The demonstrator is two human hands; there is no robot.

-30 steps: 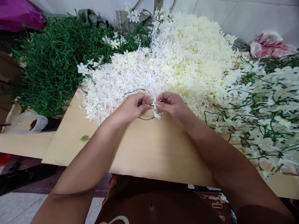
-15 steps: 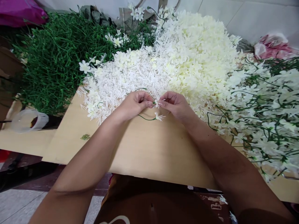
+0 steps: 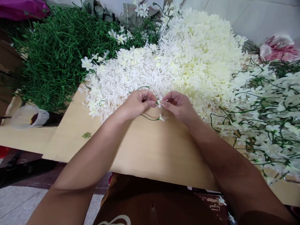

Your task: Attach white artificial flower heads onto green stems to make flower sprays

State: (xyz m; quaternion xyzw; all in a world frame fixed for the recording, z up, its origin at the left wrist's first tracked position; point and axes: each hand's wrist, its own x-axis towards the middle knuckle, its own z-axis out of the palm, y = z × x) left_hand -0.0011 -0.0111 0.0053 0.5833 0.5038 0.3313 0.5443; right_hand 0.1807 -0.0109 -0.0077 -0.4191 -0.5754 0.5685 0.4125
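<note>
My left hand (image 3: 142, 101) pinches a green artificial flower stem (image 3: 150, 118) over the front edge of the white pile. One branch of that stem curves out below the hand and ends in a small white flower piece (image 3: 161, 117) with thin strands. My right hand (image 3: 177, 104) faces it, thumb and forefinger closed on a small white artificial flower (image 3: 160, 102) at the stem's tip. The fingertips of both hands are only a short gap apart. Behind them lies a heap of thin white stamen pieces (image 3: 138, 75).
Loose cream-white petals (image 3: 206, 53) are heaped behind on the right. Green stems (image 3: 53, 56) are piled at the left. Finished-looking flowers on stems (image 3: 272, 134) lie at the right. A translucent plastic tub (image 3: 42, 118) stands left on the cardboard-coloured board (image 3: 145, 153).
The whole view has shifted slightly. Both hands stay at the same spot with the stem and flower, and the fingers have moved only a little.
</note>
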